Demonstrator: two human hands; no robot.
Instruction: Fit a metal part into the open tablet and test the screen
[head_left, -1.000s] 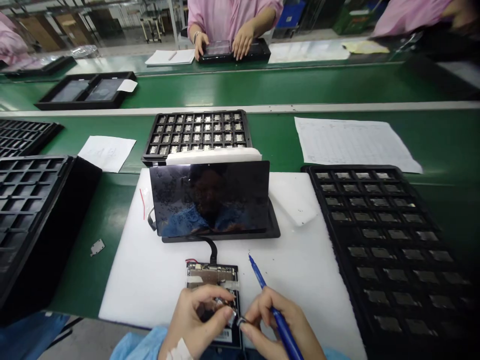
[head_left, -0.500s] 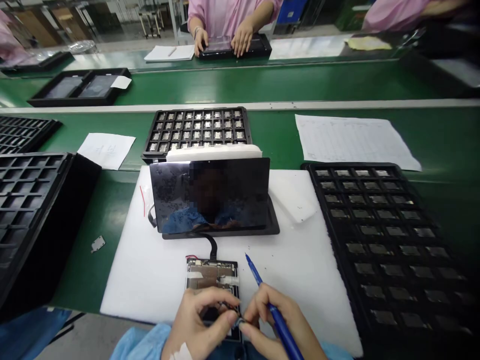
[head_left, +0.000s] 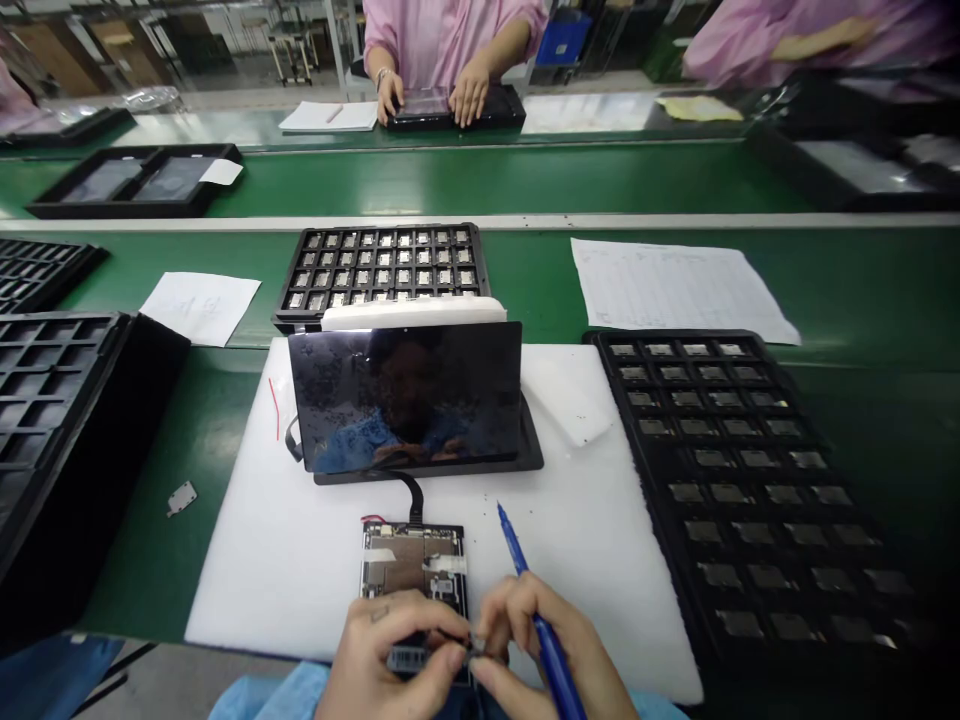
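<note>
Head view, from the left: a dark left tray [head_left: 112, 450] stands on the green bench [head_left: 225, 400], with a small metal plate [head_left: 181, 498] lying apart from it to the right. Next comes the white mat [head_left: 247, 590], its near edge toward the person. The left hand [head_left: 405, 650] is over the near part of the circuit board [head_left: 405, 572], its thumb and index finger curled round so that their tips almost meet, pinching a small part [head_left: 475, 650] that is mostly hidden and too blurred to make out. The board lies flat on the mat, its far half uncovered, joined by a black cable [head_left: 414, 497] to the tilted screen [head_left: 405, 400] beyond. A far tray [head_left: 481, 268] is behind the screen. At the board's right edge, the right hand [head_left: 544, 640] brings its thumb and index tips to the same part, closed on it with a very narrow gap. It also holds a blue pen [head_left: 555, 660] slantwise through its fingers, tip toward the far side. Farther right lies a dark right tray [head_left: 661, 460], partly filled with metal pieces [head_left: 757, 458].
</note>
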